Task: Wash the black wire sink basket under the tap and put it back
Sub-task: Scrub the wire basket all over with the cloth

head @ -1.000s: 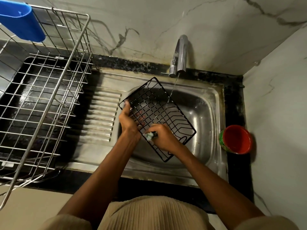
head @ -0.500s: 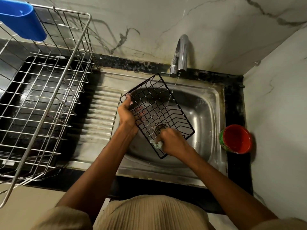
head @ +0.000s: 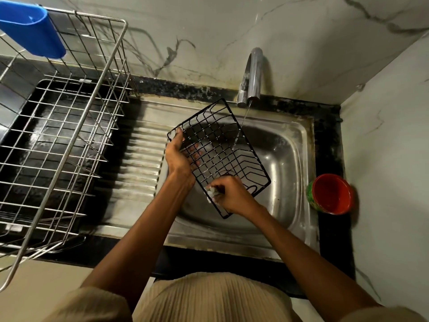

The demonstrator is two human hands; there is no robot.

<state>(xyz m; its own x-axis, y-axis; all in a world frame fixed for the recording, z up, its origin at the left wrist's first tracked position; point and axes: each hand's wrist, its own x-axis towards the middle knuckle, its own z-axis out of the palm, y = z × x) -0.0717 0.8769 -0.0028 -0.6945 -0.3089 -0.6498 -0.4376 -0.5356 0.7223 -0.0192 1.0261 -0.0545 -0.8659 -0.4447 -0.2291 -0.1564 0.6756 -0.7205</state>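
Observation:
The black wire sink basket (head: pixel 220 145) is held tilted over the steel sink (head: pixel 287 159). My left hand (head: pixel 180 156) grips its left rim, thumb on top and fingers showing through the wires underneath. My right hand (head: pixel 232 196) pinches a small pale scrubber (head: pixel 212 192) against the basket's near edge. A thin stream of water runs from the chrome tap (head: pixel 251 75) onto the basket's far right side.
A large steel dish rack (head: pixel 69 126) with a blue cutlery holder (head: pixel 32 31) stands on the black counter at left. A red cup (head: pixel 332 194) sits right of the sink by the marble wall. The ribbed drainboard (head: pixel 139 159) lies between rack and bowl.
My right hand with the scrubber has slid along the basket's near edge. The basket has tipped a little in my left hand. Water keeps running.

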